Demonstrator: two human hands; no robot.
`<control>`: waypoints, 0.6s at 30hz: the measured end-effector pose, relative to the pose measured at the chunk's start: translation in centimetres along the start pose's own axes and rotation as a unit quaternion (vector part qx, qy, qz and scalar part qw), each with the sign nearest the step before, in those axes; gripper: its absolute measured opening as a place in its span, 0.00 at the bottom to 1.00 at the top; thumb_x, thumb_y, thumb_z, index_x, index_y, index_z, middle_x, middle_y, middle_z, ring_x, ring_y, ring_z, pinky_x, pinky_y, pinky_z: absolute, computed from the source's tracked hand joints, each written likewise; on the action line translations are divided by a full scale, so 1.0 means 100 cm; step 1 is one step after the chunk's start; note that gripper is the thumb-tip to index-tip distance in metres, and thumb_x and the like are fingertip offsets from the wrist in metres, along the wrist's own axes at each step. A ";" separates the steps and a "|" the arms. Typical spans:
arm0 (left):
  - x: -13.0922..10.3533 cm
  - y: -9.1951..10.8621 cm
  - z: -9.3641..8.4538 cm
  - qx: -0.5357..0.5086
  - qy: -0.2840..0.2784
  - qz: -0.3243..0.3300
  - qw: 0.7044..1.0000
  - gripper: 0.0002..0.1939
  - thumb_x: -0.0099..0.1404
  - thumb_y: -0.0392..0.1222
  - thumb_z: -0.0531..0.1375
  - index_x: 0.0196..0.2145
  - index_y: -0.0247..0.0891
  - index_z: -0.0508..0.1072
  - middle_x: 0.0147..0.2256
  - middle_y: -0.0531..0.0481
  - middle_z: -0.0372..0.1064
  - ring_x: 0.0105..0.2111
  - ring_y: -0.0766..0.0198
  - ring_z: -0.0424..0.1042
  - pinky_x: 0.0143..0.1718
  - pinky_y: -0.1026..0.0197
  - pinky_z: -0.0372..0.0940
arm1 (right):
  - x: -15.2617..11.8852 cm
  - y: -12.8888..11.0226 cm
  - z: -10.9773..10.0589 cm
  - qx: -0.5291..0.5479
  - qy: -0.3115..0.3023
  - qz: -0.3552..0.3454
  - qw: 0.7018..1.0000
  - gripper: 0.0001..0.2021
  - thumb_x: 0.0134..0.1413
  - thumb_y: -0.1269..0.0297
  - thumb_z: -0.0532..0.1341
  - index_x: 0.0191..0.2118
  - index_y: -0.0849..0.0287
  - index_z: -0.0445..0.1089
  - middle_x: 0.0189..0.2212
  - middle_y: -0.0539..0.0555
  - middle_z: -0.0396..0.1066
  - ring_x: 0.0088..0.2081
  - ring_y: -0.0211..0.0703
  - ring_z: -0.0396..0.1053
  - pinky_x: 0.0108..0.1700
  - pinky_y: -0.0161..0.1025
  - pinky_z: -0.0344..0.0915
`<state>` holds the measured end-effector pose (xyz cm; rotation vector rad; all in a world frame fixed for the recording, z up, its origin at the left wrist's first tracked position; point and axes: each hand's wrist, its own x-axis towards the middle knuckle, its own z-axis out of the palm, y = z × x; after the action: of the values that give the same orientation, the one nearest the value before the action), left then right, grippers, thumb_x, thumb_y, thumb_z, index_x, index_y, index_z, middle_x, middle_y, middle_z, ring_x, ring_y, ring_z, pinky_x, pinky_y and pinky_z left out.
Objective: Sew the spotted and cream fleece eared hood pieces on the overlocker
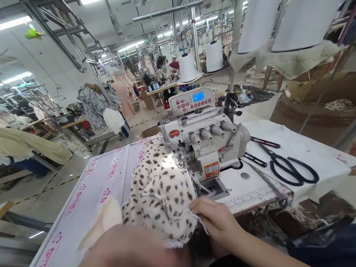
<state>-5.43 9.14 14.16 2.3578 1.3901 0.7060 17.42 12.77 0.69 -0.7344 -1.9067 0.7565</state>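
A cream fabric piece with dark spots (163,188) lies across the table's front, reaching up to the needle area of a white overlock sewing machine (198,135). My right hand (217,218) pinches the fabric's near right edge between thumb and fingers. Smeared by motion, my left hand (127,249) is at the fabric's lower left, and its fingers cannot be made out. Just beyond it shows a blurred pale cream piece (102,220). The machine's lamp lights the cloth by the needle.
Black scissors (292,168) lie right of the machine, near a black thread snipper (255,159) and a dark red-handled tool (266,142). White thread cones (188,66) stand behind. Printed white sheeting (84,194) covers the table's left side. A person (164,67) sits farther back.
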 end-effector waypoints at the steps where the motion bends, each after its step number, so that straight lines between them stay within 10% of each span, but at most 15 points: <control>1: 0.013 0.007 0.017 -0.001 0.002 0.021 1.000 0.13 0.59 0.53 0.54 0.37 0.47 0.74 0.39 0.48 0.70 0.41 0.58 0.68 0.43 0.54 0.65 | 0.000 0.000 0.001 0.007 0.005 0.000 1.000 0.12 0.54 0.77 0.48 0.35 0.56 0.65 0.34 0.54 0.66 0.37 0.39 0.65 0.38 0.34 0.63; 7: 0.070 -0.001 0.099 0.153 0.125 0.044 0.979 0.16 0.63 0.37 0.50 0.47 0.33 0.65 0.46 0.41 0.63 0.47 0.55 0.60 0.49 0.49 0.60 | -0.001 -0.006 -0.009 0.050 0.027 0.031 0.998 0.13 0.55 0.73 0.49 0.43 0.54 0.65 0.45 0.56 0.64 0.44 0.41 0.64 0.45 0.38 0.61; 11: 0.063 -0.010 0.089 0.146 0.079 0.053 0.985 0.18 0.64 0.42 0.49 0.51 0.35 0.62 0.49 0.42 0.60 0.49 0.55 0.58 0.51 0.49 0.58 | 0.012 -0.006 -0.021 0.074 0.090 0.144 0.983 0.14 0.55 0.65 0.53 0.47 0.56 0.62 0.40 0.55 0.66 0.30 0.38 0.64 0.31 0.34 0.62; 18: 0.062 0.004 0.072 0.172 0.005 0.040 0.984 0.34 0.52 0.53 0.59 0.54 0.35 0.58 0.52 0.41 0.56 0.53 0.51 0.54 0.53 0.49 0.56 | 0.029 -0.003 -0.018 0.011 0.040 0.160 0.986 0.13 0.52 0.60 0.56 0.21 0.59 0.63 0.18 0.46 0.59 0.23 0.35 0.57 0.27 0.31 0.54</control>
<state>1.43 14.24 9.96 2.6893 1.5327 0.5319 17.90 15.15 3.15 -1.0562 -1.7263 0.9293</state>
